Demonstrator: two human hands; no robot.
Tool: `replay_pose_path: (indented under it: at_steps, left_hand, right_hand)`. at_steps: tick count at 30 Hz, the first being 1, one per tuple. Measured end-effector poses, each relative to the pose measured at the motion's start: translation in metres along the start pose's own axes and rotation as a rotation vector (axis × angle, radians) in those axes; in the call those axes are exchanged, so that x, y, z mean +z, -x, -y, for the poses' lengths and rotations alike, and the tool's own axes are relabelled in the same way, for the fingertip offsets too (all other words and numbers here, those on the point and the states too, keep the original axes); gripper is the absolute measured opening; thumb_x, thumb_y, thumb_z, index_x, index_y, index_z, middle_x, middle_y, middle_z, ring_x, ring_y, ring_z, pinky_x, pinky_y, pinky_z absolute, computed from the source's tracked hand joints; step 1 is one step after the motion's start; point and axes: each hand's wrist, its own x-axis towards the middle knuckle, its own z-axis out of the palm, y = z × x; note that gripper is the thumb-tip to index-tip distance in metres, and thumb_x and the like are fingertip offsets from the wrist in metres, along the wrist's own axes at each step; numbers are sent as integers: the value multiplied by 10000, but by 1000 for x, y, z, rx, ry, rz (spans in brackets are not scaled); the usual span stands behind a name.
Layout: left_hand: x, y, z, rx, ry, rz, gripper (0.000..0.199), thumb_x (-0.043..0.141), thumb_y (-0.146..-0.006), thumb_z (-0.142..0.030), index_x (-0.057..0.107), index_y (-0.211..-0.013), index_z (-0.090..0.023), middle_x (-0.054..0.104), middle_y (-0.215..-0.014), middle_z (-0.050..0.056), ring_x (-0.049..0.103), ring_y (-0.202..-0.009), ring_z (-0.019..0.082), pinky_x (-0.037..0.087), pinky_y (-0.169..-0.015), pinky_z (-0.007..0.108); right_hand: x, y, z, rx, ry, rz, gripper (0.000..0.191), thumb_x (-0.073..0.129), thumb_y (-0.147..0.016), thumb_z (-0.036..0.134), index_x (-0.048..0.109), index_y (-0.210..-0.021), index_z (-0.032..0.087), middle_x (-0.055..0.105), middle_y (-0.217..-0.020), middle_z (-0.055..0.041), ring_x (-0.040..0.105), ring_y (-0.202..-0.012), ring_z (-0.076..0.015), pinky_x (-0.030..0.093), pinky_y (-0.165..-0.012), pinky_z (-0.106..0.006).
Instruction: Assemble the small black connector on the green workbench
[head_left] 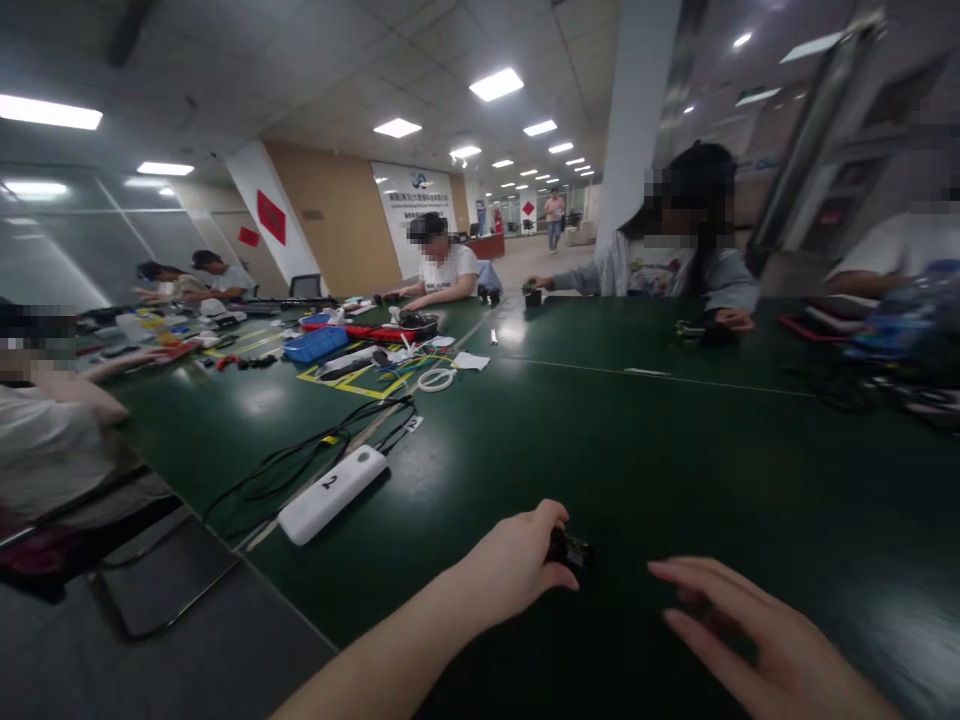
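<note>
My left hand (510, 565) reaches in from below and grips a small black object (574, 553) between thumb and fingers, low over the dark green tabletop (525, 440). The object has a boxy, slightly shiny shape; its exact kind does not show, and the hand covers its left end. To the right, apart from that object, my right hand (757, 635) hovers with its fingers stretched and the thumb spread away from them. I see nothing held in it, though the space between thumb and fingers is dark.
A white oblong device marked 2 (334, 495) lies at left with black cables (315, 445). Beyond are a blue basket (315, 345), coiled white cable (436, 380) and loose wires. Across the table, a person's hand (733, 320) is near a black object (694, 332). Other people sit around.
</note>
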Motion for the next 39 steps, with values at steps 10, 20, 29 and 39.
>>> replay_pose_path:
  at_steps: [10,20,29,39]
  left_hand:
    - [44,-32,-62,191,22,86,403,619,-736,-175,458,-1095,-261,575,-1047,36,556,-930,227,444,-782,350]
    - [35,-15,-55,253,398,18,444,683,-694,-152,473,-1077,-228,551,-1059,24,529,-981,178,427,-870,342]
    - [25,-11,-59,259,502,181,441,681,-706,-153,481,-1091,-235,543,-1076,24,526,-1012,188,405,-901,381]
    - [28,-12,-58,243,678,203,439,676,-707,-127,468,-1084,-214,552,-1044,46,549,-980,197,432,-857,392]
  right_hand:
    - [-27,3,30,-21,-85,-22,183,429,-793,196,586,-885,179,475,-957,-21,499,-817,-199,457,-676,-235]
    - [-32,10,51,-193,-58,-67,204,436,-793,102,540,-936,204,463,-963,15,480,-872,-167,424,-731,-227]
    - [-31,16,49,-110,-176,-23,203,431,-808,247,612,-895,215,505,-870,12,510,-783,-179,434,-668,-239]
    - [-27,19,55,-152,-117,-108,221,388,-850,260,592,-910,204,507,-915,4,520,-804,-172,454,-668,-230]
